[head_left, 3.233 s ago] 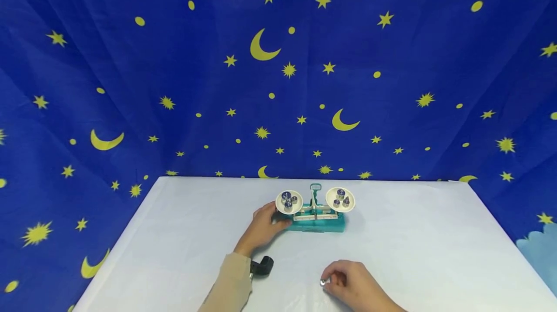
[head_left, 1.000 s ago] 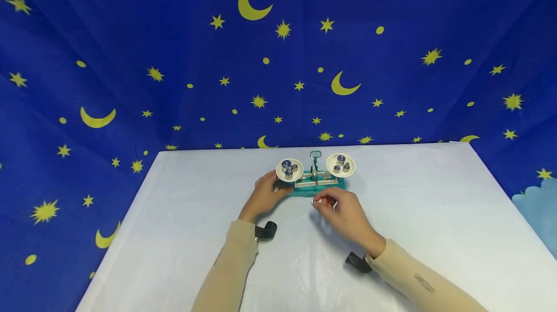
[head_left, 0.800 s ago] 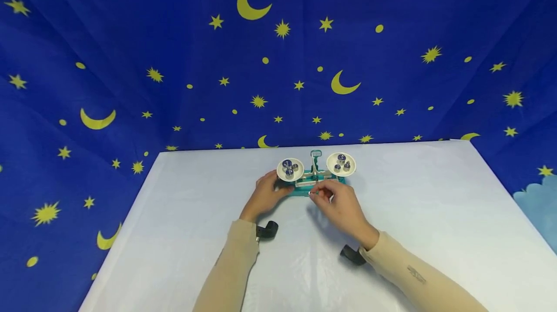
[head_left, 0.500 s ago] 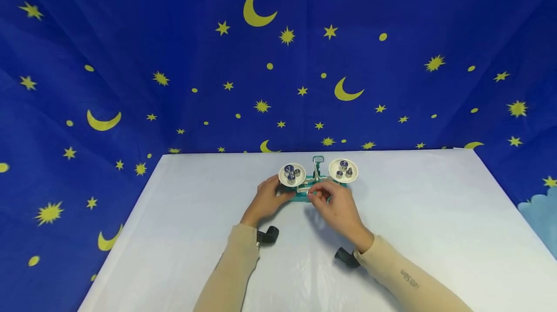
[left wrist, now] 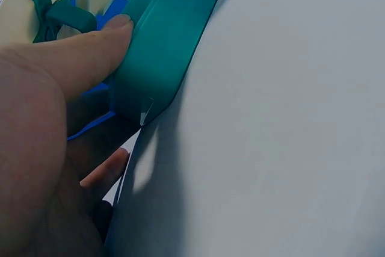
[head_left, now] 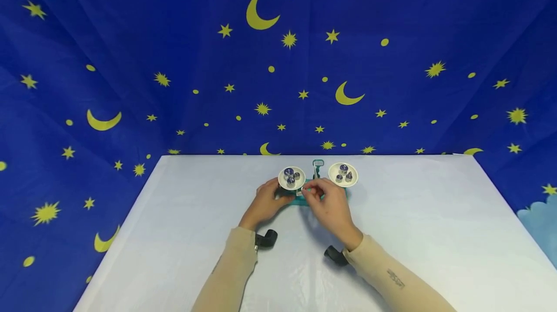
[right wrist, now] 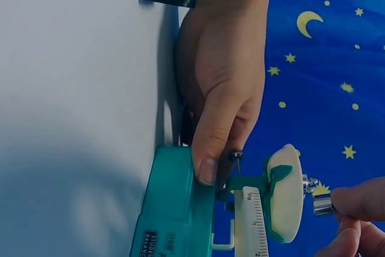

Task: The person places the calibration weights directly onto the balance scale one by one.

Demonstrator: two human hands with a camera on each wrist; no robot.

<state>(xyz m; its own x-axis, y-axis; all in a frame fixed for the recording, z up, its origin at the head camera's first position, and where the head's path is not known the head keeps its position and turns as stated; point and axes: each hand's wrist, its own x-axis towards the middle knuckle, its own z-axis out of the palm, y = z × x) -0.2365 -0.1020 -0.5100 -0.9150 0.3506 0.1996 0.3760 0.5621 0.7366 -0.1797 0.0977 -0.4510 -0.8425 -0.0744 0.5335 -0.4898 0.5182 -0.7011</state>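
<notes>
A green balance scale [head_left: 299, 202] stands on the table, its white left pan [head_left: 283, 180] and right pan [head_left: 333, 174] each bearing several metal weights. My left hand [head_left: 264, 204] grips the left end of its base; in the left wrist view the thumb [left wrist: 99, 49] lies on the base's upper edge. Between thumb and fingertips, my right hand [head_left: 329, 207] pinches a small shiny cylindrical weight [right wrist: 323, 204]. The right wrist view has it just beside the left pan's open side, close to the weights [right wrist: 309, 183] there. The right hand covers much of the beam in the head view.
A white cloth-covered table [head_left: 435, 225] surrounds the scale. Behind it hangs a blue curtain [head_left: 209, 51] with yellow moons and stars. Black wrist mounts [head_left: 266, 239] stick out from both forearms, low over the tabletop.
My right hand has carried the pinched weight from the near part of the table forward, then leftward across the scale's front to the left pan. The left hand keeps its grip; the head view shifted.
</notes>
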